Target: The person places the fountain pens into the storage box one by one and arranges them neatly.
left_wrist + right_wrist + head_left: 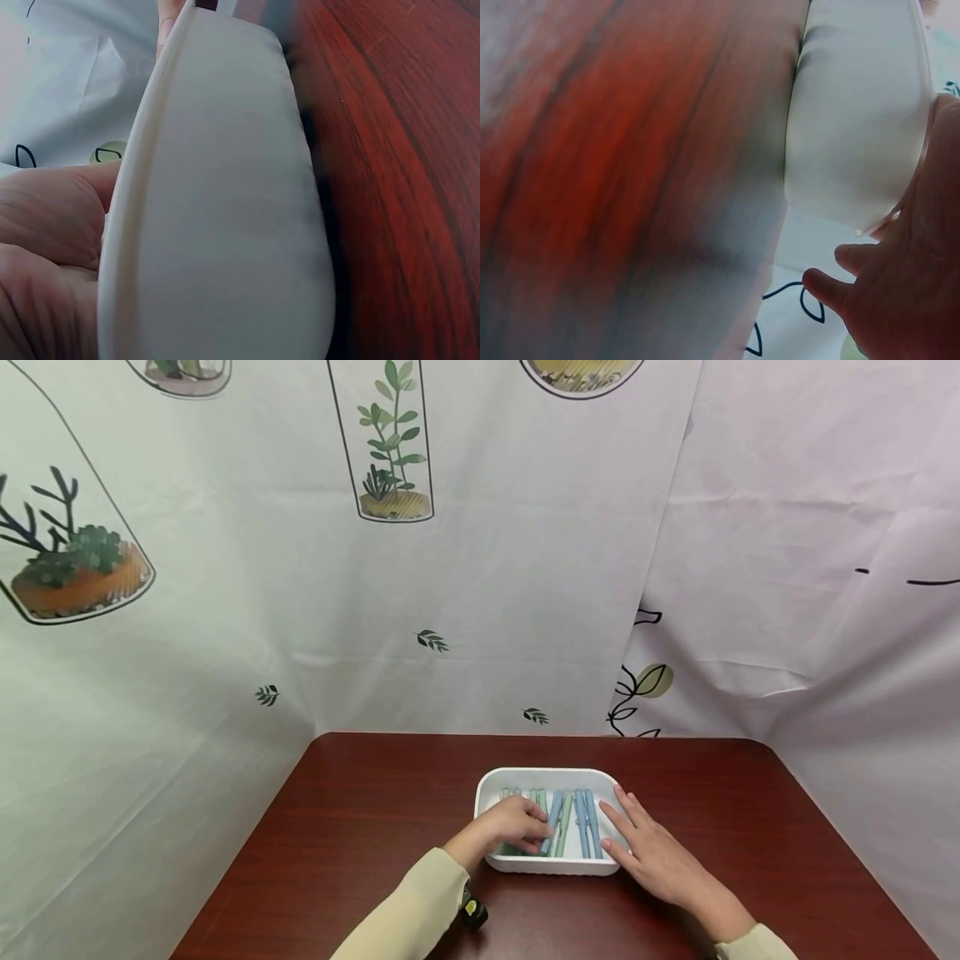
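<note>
A white tray (pixel 555 867) on the table holds several capped pens, blue and green. My left hand (pixel 513 822) reaches over its near wall with bent fingers; the fingertips are right at a slanted blue pen (pixel 556 810), and I cannot tell whether they pinch it. Beside that pen lies a green pen (pixel 565 827), with blue pens (pixel 592 827) farther right. My right hand (pixel 656 860) has its fingers spread along the tray's right rim. In the left wrist view the tray wall (pixel 225 187) hides the left fingertips. The right hand (pixel 907 262) overlaps the rim in the right wrist view.
The dark red wooden table (pixel 360 827) extends on both sides of the tray. A white cloth (pixel 487 577) printed with plants hangs behind it and at the sides. A small black object (pixel 473 912) sits at the left wrist, below the sleeve (pixel 420 902).
</note>
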